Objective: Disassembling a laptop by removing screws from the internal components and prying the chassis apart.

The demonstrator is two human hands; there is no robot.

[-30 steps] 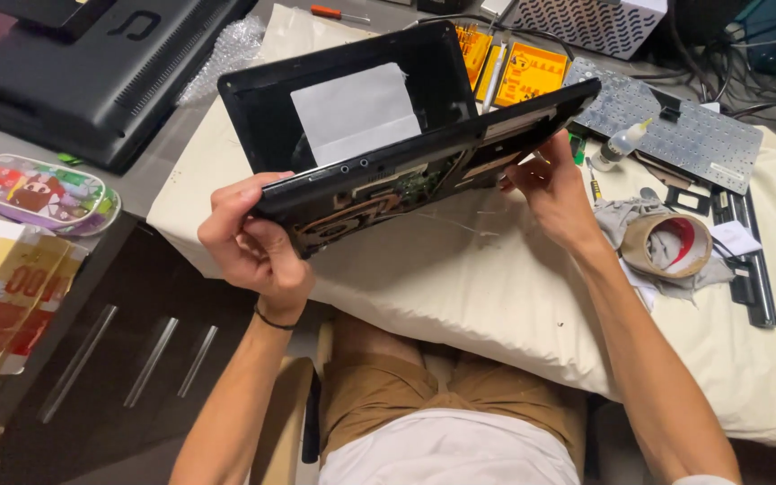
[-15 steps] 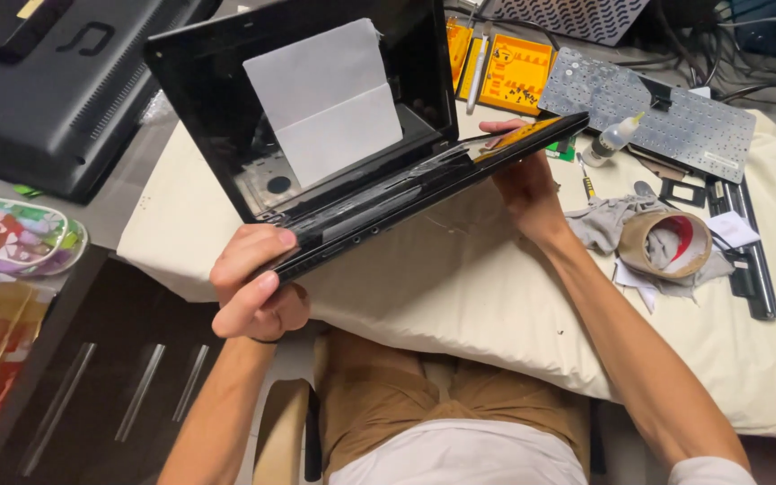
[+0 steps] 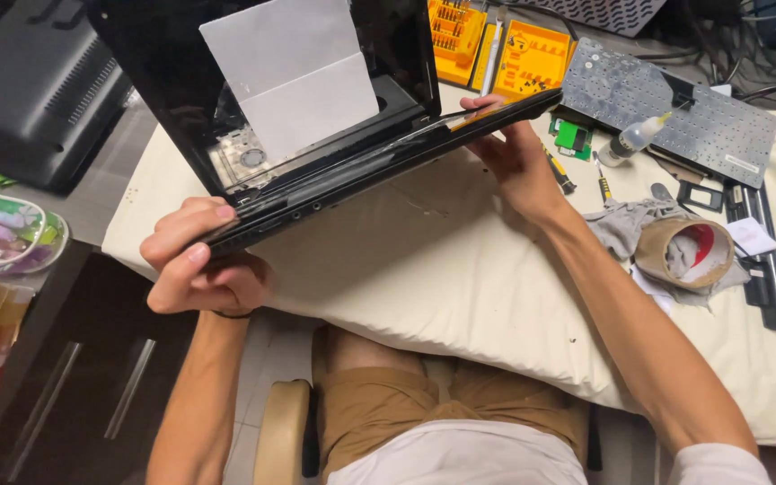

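I hold a black, partly dismantled laptop (image 3: 316, 171) tilted in the air above a cream cushion (image 3: 424, 269). Its raised lid faces me with a grey-white sheet (image 3: 294, 81) over the screen. My left hand (image 3: 195, 260) grips the near left corner of the base. My right hand (image 3: 514, 148) grips the far right edge, fingers wrapped over the rim. The keyboard bay inside the base is bare, showing metal parts.
A removed keyboard (image 3: 666, 108) lies face down at the back right with a small glue bottle (image 3: 635, 136) on it. Orange screwdriver-bit cases (image 3: 496, 45), a tape roll (image 3: 684, 251) on a grey cloth, another black laptop (image 3: 29, 81) at left, a colourful pouch (image 3: 2, 229).
I have lifted the laptop higher and toward me, tipping the lid further up. My left hand shifted along the near corner; my right hand stayed on the far edge.
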